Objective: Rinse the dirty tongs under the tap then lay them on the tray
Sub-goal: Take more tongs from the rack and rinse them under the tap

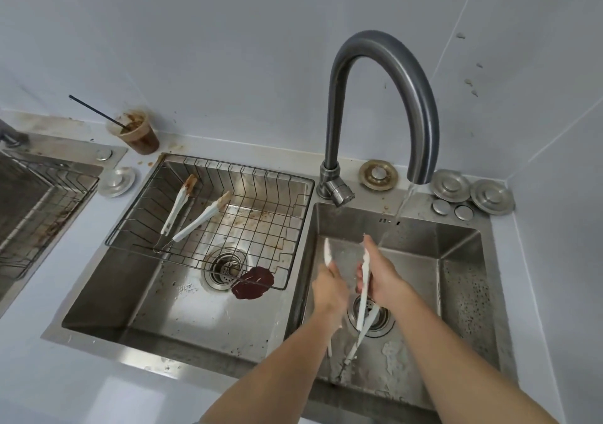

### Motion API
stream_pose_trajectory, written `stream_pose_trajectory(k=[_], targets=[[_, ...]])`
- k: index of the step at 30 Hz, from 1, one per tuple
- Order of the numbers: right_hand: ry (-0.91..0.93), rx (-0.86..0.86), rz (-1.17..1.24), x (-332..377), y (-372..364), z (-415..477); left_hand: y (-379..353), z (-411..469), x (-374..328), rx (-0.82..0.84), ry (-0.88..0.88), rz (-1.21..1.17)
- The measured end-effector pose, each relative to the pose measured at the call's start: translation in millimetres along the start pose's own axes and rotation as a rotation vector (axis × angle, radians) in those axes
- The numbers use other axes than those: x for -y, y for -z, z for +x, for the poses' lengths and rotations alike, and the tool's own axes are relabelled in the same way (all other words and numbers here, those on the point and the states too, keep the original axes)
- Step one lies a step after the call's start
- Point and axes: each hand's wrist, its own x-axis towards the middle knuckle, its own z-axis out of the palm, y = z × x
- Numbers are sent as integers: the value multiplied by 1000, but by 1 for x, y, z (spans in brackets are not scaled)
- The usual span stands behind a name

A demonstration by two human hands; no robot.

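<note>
White tongs (363, 306) are spread open over the right sink basin (456, 280), tips pointing away from me. My left hand (329, 288) grips one arm of them and my right hand (380, 277) grips the other arm. The grey tap (385, 65) is running, and its water stream (403, 208) falls just right of my right hand. A second pair of white tongs (192, 218) with brown-stained tips lies in the wire rack tray (293, 228) over the left basin.
A dark red spill (253, 283) sits beside the left basin's drain (225, 267). A dirty plastic cup (138, 133) with a black straw stands on the counter behind. Several metal sink caps (470, 192) lie right of the tap. Another rack (39, 202) is at far left.
</note>
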Motion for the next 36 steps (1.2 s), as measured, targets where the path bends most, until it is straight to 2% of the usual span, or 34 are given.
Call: stream_pose_trajectory(k=[2,5,8,10,12,14,16,19,22,26,29,32,36], targets=[[35,111,235,-1,8,-3,11,11,4,36,179,-103],[94,162,360,-7,5,-8,17,16,11,204,387,-167],[135,221,389,-10,-8,-10,12,8,23,245,433,-124],[127,191,354,-9,-14,-10,7,1,26,227,439,-148],[70,103,300,-7,-15,-8,3,-4,22,234,397,-140],[6,25,269,-5,-12,-5,0,-8,18,235,277,-87],[-59,-18,256,-3,-9,-4,-2,-8,17,218,143,-2],[-109,-58,249,5,-5,-4,-5,-5,18,190,51,24],[9,-154,257,10,-1,-6,-7,1,15,140,6,-29],[253,-191,332,-2,-1,-15,-4,11,6,138,-56,94],[461,-149,129,-16,-8,-22,-1,15,1,104,-88,184],[533,-137,-67,-20,-11,-19,2,13,-2,81,-145,247],[451,-487,-197,-9,-16,-5,-6,-3,-3,64,-260,305]])
